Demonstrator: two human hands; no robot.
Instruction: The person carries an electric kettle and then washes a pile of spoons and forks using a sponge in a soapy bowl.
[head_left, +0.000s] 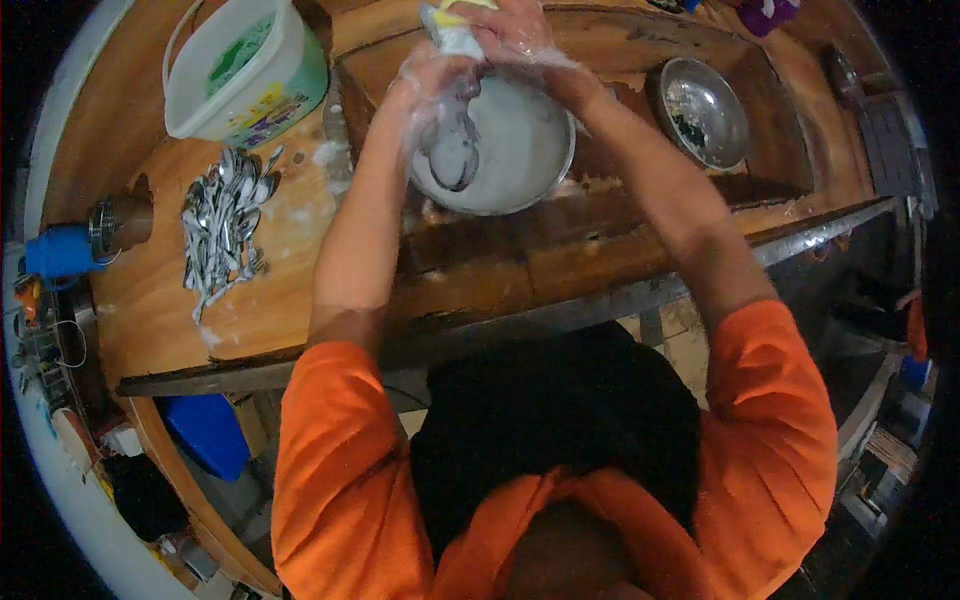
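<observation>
My left hand (442, 71) grips a metal serving spoon or ladle (454, 161), whose wet, rounded end hangs low. At the top of the view my right hand (517, 34) presses a soapy yellow-and-white sponge (454, 30) close to my left hand. Foam coats both hands and wrists. Below them a round metal basin (491, 211) holds cloudy whitish water. It stands inside a brown rectangular sink (480, 251). The utensil's upper part is hidden by my fingers.
Left of the sink, a heap of metal spoons and forks (225, 221) lies on the wooden-looking counter (292, 247). Behind it stands a white bucket (191, 97) with green liquid. A metal bowl (720, 112) with food scraps sits tilted at the sink's right. A blue container (64, 251) is far left.
</observation>
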